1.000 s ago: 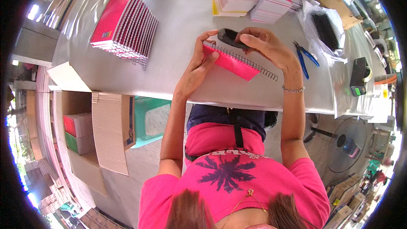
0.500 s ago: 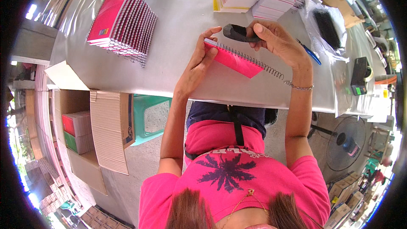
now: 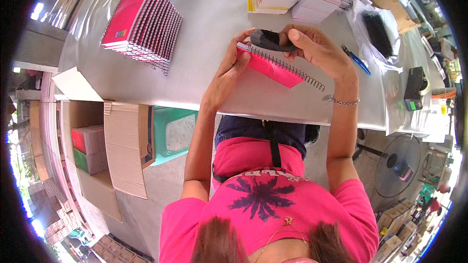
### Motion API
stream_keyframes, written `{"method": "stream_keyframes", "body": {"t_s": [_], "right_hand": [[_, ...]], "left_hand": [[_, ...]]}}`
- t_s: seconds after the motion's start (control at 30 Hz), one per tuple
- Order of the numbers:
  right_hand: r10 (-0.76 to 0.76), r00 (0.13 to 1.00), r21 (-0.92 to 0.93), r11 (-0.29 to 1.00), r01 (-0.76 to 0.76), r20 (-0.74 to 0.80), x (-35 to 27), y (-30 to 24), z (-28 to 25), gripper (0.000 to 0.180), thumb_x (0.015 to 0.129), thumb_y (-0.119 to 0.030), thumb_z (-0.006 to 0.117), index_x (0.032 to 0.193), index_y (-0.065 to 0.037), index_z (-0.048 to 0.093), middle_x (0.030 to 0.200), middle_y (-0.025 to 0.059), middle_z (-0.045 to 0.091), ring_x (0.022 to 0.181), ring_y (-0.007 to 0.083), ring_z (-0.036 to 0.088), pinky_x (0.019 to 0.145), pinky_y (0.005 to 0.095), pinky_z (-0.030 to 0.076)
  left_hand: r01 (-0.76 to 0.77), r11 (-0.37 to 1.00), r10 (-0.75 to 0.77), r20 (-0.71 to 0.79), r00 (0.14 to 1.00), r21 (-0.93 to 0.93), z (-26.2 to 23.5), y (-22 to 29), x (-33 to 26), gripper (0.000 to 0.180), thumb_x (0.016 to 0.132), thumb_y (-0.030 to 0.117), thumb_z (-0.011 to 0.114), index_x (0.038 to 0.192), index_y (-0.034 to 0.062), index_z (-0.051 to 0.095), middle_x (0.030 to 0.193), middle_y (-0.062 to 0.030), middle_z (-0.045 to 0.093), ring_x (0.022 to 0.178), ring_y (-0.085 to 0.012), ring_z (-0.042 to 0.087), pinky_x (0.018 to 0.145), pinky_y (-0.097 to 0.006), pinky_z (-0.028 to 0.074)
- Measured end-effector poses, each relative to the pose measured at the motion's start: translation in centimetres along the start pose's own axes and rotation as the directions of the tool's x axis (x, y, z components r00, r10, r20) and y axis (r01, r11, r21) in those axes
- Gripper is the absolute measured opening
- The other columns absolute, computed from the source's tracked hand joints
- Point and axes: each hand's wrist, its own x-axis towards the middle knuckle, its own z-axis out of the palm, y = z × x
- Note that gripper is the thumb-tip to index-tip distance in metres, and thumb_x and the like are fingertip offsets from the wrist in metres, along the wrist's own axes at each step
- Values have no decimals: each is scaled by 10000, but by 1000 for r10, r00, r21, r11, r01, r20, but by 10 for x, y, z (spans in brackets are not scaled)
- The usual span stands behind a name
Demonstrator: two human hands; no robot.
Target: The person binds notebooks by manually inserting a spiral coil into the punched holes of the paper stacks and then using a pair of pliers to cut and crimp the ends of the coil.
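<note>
My left hand [image 3: 233, 63] grips a small notebook with a red cover [image 3: 270, 70] by its upper left end, thumb on the cover. A dark wire spiral [image 3: 285, 62] runs along the notebook's upper edge, and its free end sticks out past the right corner. In my right hand [image 3: 314, 46] is a black, curved, hollow piece [image 3: 270, 40], pinched between thumb and fingers. It lies just above the spiral, its left end close to my left fingertips. Whether it touches the coil I cannot tell.
A stack of red spiral notebooks [image 3: 141, 24] stands at the left. More notebook stacks [image 3: 317, 5] are at the back right, near a bundle of black coils [image 3: 378, 31] on plastic, blue-handled pliers [image 3: 358, 62] and a tape dispenser [image 3: 414, 87]. An open carton [image 3: 124, 151] sits below left.
My right hand has brought the black piece slightly left and down, closer to the notebook's coiled edge. My left hand keeps its hold on the notebook.
</note>
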Motion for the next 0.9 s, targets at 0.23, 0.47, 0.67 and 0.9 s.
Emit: {"method": "stream_keyframes", "body": {"t_s": [0.23,0.47,0.67,0.9], "right_hand": [[-102,994,117,987,106,-38,-4,5,-3,487,944,-507,572,932,-25,644,820,-7,577,733,72,527,695,213,445],[-94,994,225,971,80,54,-6,15,-9,495,941,-510,574,950,-20,648,822,6,595,726,84,553,686,213,451],[40,999,22,999,-40,-9,-3,12,-19,523,965,-525,527,999,-6,585,910,24,566,799,94,507,707,230,422],[70,997,-245,967,-62,23,2,7,-6,426,920,-448,644,983,-27,660,851,11,621,727,75,546,679,206,456]], "left_hand": [[-38,994,36,19,999,106,-6,-8,3,448,985,112,436,1431,108,398,1351,-66,447,1228,-207,402,1097,-318,268],[-74,983,73,11,997,168,-5,-1,2,421,1030,215,434,1436,106,406,1254,-33,450,1150,-145,385,1049,-267,271],[-29,992,28,10,1000,120,-4,-1,1,431,1039,281,438,1435,113,412,1244,-30,450,1120,-134,390,1036,-260,276],[-19,998,17,40,999,65,-7,-2,0,465,1032,372,444,1438,146,419,1250,-11,428,1173,-133,368,1066,-269,237]]}}
